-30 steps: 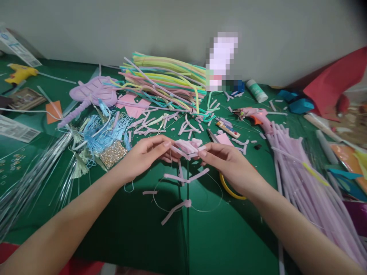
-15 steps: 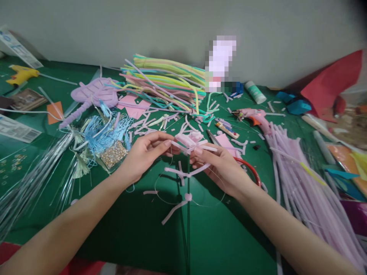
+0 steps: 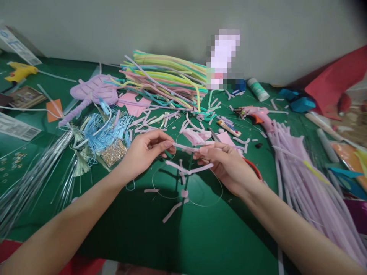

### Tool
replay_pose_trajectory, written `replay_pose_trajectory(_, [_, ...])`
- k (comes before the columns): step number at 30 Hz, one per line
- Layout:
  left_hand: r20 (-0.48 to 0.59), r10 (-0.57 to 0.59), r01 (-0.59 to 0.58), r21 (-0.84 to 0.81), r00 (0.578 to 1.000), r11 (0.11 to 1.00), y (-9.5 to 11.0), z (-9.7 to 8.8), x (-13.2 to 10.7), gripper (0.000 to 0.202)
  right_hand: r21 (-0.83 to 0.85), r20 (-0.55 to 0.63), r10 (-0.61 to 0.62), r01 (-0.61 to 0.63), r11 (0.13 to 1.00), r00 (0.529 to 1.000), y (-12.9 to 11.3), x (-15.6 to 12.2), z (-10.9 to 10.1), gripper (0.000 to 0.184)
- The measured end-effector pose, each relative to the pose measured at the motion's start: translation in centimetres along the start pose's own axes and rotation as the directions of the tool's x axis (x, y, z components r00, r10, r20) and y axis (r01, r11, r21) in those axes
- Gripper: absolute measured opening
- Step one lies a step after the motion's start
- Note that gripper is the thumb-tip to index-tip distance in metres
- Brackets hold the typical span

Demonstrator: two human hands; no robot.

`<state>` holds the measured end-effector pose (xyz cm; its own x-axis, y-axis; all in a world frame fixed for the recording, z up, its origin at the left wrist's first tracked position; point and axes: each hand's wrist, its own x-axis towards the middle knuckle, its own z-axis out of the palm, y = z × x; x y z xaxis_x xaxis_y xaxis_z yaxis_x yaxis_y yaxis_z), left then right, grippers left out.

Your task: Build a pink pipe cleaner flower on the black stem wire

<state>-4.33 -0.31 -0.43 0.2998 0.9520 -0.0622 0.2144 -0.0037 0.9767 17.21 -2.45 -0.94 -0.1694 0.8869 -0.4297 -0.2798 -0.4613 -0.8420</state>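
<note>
pink pipe-cleaner flower (image 3: 196,136) | upright on green stem (image 3: 187,172) | above green table

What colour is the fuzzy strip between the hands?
Pale pink. The fuzzy strip shows best in the head view.

Green table cover (image 3: 229,236): matt, smooth, faintly sheened under light. Short pink chenille stem (image 3: 186,146), mid-table: fuzzy, matt pile. Long lilac chenille stems (image 3: 301,172) along the right edge: same fuzzy, matt nap. Multicoloured stem bundle (image 3: 166,78) toward the far edge: soft, matt, fibrous. Silver foil strips (image 3: 31,175) by the left edge: glossy, reflective, smooth. Pink glue gun (image 3: 258,114) and yellow glue gun (image 3: 20,71): hard plastic, smooth, slight gloss. Red sheet (image 3: 335,82) at the far right corner: paper, matt. Thin wire loop (image 3: 213,201): bare metal, fine, shiny. Gold sequins packet (image 3: 113,152): glittering, rough-textured.
</note>
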Motion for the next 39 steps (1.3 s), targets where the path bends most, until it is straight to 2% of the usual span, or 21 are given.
replay_pose_trajectory(2, [-0.023, -0.026, 0.025, -0.03, 0.999, 0.999, -0.1, 0.1, 0.0, 0.011, 0.025, 0.006, 0.018, -0.018, 1.0, 1.0, 0.0, 0.1, 0.0, 0.018])
replay_pose_trajectory(5, [-0.021, -0.115, 0.107, -0.219, 0.993, 0.97, 0.0, 0.2, -0.2, 0.022, 0.038, 0.011, 0.03, -0.031, 0.999, 0.999, 0.1, 0.2, 0.0, 0.02])
replay_pose_trajectory(7, [0.089, -0.185, 0.205, -0.351, 0.979, 0.914, 0.1, 0.4, -0.4, 0.042, 0.026, 0.019, 0.028, -0.028, 0.999, 0.999, 0.2, 0.2, 0.1, 0.021])
replay_pose_trajectory(9, [0.211, -0.241, 0.308, -0.391, 0.947, 0.867, 0.2, 0.6, -0.5, 0.064, 0.001, 0.064, 0.042, -0.042, 0.999, 0.997, 0.4, 0.2, 0.1, 0.02])
replay_pose_trajectory(11, [0.251, -0.292, 0.371, -0.381, 0.923, 0.847, 0.3, 0.9, -0.5, 0.07, -0.027, 0.121, 0.065, -0.063, 0.998, 0.99, 0.5, 0.2, 0.2, 0.019])
replay_pose_trajectory(12, [0.249, -0.307, 0.383, -0.371, 0.918, 0.846, 0.3, 1.0, -0.5, 0.064, -0.039, 0.14, 0.074, -0.069, 0.997, 0.987, 0.5, 0.2, 0.3, 0.019])
replay_pose_trajectory(16, [0.262, -0.29, 0.368, -0.331, 0.92, 0.869, 0.5, 1.3, -0.3, 0.027, -0.089, 0.108, 0.087, -0.077, 0.993, 0.99, 0.1, 0.1, 0.5, 0.017])
replay_pose_trajectory(18, [0.264, -0.292, 0.366, -0.3, 0.919, 0.881, 0.8, 1.3, -0.2, 0.021, -0.149, 0.072, 0.057, -0.046, 0.988, 0.996, -0.2, 0.0, 0.6, 0.018])
replay_pose_trajectory(21, [0.271, -0.3, 0.371, -0.271, 0.915, 0.888, 1.2, 1.3, -0.3, 0.018, -0.29, 0.023, -0.056, 0.06, 0.955, 0.998, -0.4, -0.2, 0.8, 0.019])
replay_pose_trajectory(24, [0.277, -0.291, 0.364, -0.267, 0.916, 0.893, 1.4, 1.3, -0.4, 0.02, -0.349, 0.018, -0.127, 0.126, 0.929, 0.992, -0.3, -0.3, 1.0, 0.019])
replay_pose_trajectory(30, [0.25, -0.232, 0.299, -0.275, 0.94, 0.914, 1.0, 1.0, -0.2, 0.025, -0.303, 0.18, -0.109, 0.161, 0.939, 0.978, 0.0, -0.4, 1.0, 0.019])
replay_pose_trajectory(34, [0.245, -0.243, 0.308, -0.277, 0.939, 0.91, 0.8, 1.1, 0.0, 0.031, -0.316, 0.128, -0.077, 0.115, 0.942, 0.989, -0.2, -0.3, 1.2, 0.028])
replay_pose_trajectory(39, [0.213, -0.3, 0.344, -0.213, 0.93, 0.915, 1.2, 1.1, -0.2, 0.057, -0.337, 0.128, -0.034, 0.076, 0.938, 0.991, -0.5, -0.2, 0.9, 0.022])
